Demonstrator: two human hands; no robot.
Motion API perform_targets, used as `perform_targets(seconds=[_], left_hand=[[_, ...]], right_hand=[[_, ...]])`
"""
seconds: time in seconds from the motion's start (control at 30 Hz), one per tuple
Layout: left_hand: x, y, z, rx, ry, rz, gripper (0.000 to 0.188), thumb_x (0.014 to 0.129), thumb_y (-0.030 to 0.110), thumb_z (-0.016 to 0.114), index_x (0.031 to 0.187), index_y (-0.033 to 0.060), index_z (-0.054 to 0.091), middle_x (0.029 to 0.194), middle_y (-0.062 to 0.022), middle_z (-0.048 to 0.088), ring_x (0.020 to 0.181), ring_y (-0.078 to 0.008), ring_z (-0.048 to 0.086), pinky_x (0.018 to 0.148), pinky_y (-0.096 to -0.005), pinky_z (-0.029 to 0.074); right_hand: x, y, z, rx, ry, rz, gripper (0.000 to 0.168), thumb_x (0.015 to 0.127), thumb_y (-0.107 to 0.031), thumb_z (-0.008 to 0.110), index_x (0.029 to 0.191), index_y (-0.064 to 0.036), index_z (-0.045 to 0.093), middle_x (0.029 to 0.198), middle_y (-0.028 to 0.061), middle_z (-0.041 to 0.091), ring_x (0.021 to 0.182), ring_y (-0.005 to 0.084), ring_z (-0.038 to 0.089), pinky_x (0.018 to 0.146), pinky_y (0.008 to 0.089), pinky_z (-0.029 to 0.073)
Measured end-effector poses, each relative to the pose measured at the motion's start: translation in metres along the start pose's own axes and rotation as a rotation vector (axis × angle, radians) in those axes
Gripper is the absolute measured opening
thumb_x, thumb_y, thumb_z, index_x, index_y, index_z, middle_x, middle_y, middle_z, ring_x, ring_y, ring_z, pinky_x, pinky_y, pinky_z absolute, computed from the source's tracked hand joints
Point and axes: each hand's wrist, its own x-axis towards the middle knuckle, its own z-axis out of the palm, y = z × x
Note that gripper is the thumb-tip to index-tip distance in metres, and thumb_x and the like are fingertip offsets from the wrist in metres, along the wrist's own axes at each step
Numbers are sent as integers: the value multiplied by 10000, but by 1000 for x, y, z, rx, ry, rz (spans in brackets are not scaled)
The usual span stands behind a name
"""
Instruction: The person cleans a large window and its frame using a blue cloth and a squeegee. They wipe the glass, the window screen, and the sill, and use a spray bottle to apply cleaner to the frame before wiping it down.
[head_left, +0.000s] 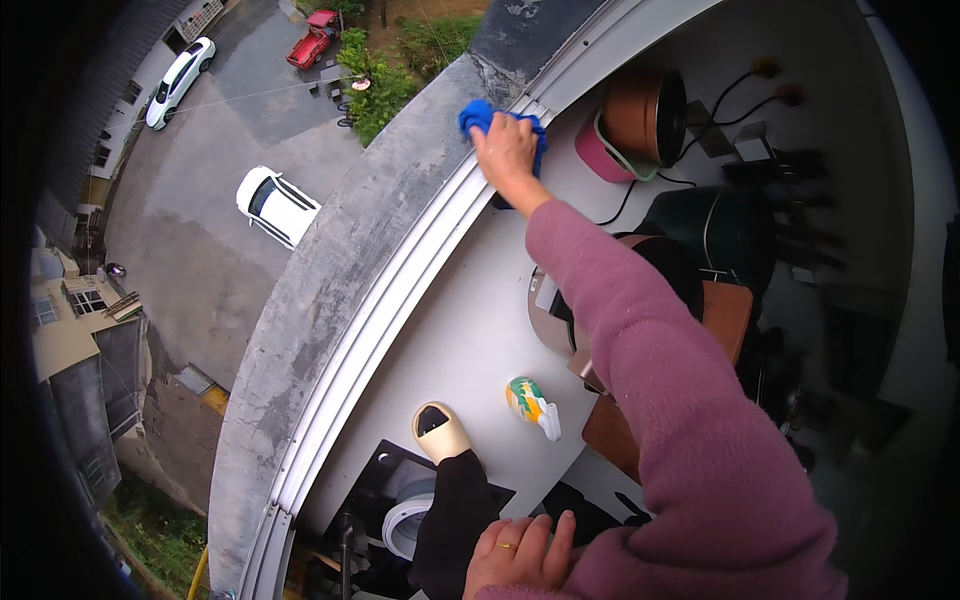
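My right hand (510, 154) is closed around a bunched blue cloth (480, 116). It presses the cloth against the far stretch of a white metal sliding-window track (405, 300), beside the grey concrete ledge (322, 285). My left hand (517, 551), with a ring on one finger, is low in the view. Its fingers are slightly apart and nothing shows in them; what lies under the palm is hidden. One foot in a beige slipper (442, 442) stands on the white countertop (465, 315). Near that foot is a white bottle with a green and yellow label (531, 401).
Beyond the ledge is a drop to a paved yard with a white car (276, 204). Right of my right hand, a copper-coloured pot (637, 116) sits in a pink container (596, 154). A rice cooker (547, 311) is partly behind my arm. A black panel (382, 465) lies beside the foot.
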Motion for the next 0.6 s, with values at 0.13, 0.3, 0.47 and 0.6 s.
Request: perform_targets(seconds=[0.13, 0.3, 0.47, 0.6], left_hand=[[8, 3, 6, -19, 20, 122, 395, 732, 171, 459, 1102, 36, 496, 942, -107, 516, 877, -243, 503, 830, -362, 392], [7, 2, 6, -18, -11, 73, 396, 729, 162, 461, 1100, 30, 495, 948, -107, 519, 883, -238, 502, 831, -364, 392], [4, -3, 8, 8, -42, 53, 412, 726, 174, 466, 1111, 30, 487, 958, -111, 515, 892, -243, 495, 829, -368, 391], [8, -1, 6, -16, -37, 76, 420, 732, 189, 460, 1119, 30, 482, 936, -112, 507, 881, -250, 490, 819, -370, 390]], right_hand=[[-69, -36, -22, 149, 27, -373, 389, 722, -267, 641, 987, -26, 487, 963, 116, 518, 885, 289, 470, 737, 402, 368], [-2, 31, -6, -55, 81, -239, 364, 748, -284, 608, 998, -47, 492, 970, 99, 535, 865, 284, 499, 730, 389, 393], [50, 53, -5, -108, -24, -26, 306, 781, -351, 571, 856, -54, 591, 937, 102, 580, 930, 309, 495, 757, 435, 376], [13, 41, -15, 4, -122, -333, 356, 735, -415, 601, 804, -65, 602, 953, 79, 559, 924, 300, 476, 737, 431, 373]])
